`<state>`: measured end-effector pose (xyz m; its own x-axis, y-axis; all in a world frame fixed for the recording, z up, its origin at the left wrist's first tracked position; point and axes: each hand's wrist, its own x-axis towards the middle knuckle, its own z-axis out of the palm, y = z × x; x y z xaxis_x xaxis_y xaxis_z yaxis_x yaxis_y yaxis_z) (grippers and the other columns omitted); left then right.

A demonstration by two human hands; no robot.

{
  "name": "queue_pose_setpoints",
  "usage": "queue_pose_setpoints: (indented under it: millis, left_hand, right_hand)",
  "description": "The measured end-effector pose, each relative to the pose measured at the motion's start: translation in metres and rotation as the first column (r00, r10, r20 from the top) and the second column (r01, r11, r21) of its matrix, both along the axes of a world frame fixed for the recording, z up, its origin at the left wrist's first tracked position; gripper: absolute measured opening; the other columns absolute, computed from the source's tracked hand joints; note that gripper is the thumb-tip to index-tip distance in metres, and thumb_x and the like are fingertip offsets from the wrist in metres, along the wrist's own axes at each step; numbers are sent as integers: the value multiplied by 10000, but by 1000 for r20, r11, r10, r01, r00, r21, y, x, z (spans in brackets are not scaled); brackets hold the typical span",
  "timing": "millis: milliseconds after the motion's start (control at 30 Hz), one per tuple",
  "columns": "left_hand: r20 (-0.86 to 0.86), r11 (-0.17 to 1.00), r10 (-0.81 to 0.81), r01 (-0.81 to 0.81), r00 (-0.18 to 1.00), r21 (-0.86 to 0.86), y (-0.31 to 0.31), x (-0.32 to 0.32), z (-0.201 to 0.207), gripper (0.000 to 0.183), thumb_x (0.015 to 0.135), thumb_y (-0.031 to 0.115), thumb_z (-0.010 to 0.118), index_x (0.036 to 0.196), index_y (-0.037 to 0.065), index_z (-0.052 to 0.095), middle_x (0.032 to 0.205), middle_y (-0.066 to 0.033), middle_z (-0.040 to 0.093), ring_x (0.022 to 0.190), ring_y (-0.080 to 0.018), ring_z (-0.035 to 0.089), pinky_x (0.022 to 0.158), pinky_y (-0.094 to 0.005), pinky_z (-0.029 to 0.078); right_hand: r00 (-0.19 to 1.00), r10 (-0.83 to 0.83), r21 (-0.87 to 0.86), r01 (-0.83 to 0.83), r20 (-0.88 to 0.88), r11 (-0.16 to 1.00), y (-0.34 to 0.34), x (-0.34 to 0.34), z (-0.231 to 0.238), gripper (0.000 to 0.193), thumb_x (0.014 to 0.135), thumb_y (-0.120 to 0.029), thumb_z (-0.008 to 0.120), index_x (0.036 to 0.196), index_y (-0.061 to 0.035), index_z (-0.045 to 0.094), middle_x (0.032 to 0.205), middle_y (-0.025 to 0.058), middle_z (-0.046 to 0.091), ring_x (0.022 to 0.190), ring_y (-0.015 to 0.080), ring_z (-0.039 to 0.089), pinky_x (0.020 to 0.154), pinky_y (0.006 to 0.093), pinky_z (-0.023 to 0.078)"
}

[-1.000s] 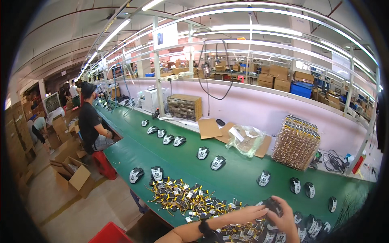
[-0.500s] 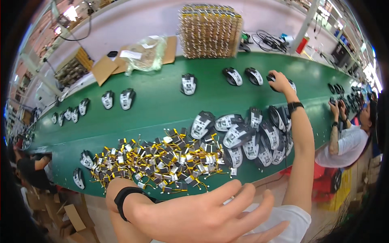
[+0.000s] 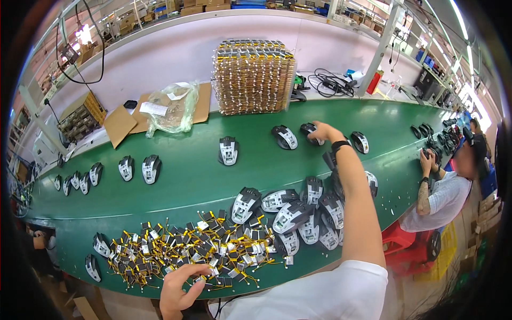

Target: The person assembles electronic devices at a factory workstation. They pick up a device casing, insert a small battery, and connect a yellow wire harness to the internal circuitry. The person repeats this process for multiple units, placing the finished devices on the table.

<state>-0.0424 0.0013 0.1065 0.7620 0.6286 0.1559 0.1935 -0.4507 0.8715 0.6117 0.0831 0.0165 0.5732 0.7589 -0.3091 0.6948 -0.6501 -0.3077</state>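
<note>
Grip closure couldn't be told for the right hand, which in the head view touched a mouse shell on the green bench; the left hand gaped beside the battery pile. Holding the shell's sides seemed safest.

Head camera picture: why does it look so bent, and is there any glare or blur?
Head view: the green table bows and the corners go black, typical of a fisheye lens; head view: a ceiling light glares at upper right; head view: the left hand looks fairly sharp, while small things near the rim look softer.
</note>
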Motion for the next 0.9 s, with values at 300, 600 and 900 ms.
queue_pose_setpoints:
  millis: [300,600,900]
  left_hand:
    - [243,982,113,-70,963,-177,16,3,-30,445,851,63,618,1282,-18,544,1062,-147,690,985,-241,673,886,-351,515]
    - [470,701,469,9,748,-713,9,49,-77,786,948,571,507,1485,39,295,1396,-132,469,1287,-240,488,988,-397,486]
    - [610,511,568,343,553,-788,15,-1,-114,866,915,697,387,1425,-1,340,1069,-239,633,844,-395,693,728,-476,583]
  right_hand:
    - [988,155,595,-142,30,791,2,-91,50,658,826,-401,710,1335,-30,520,1143,228,669,1050,341,661,895,420,518]
    - [508,857,555,-739,86,383,-90,-428,97,620,799,-410,772,1199,-26,494,967,231,661,843,402,666,725,424,544]
    - [644,760,259,-752,89,606,-136,-360,52,154,805,-104,683,957,-80,679,855,90,644,780,297,647,689,392,526]
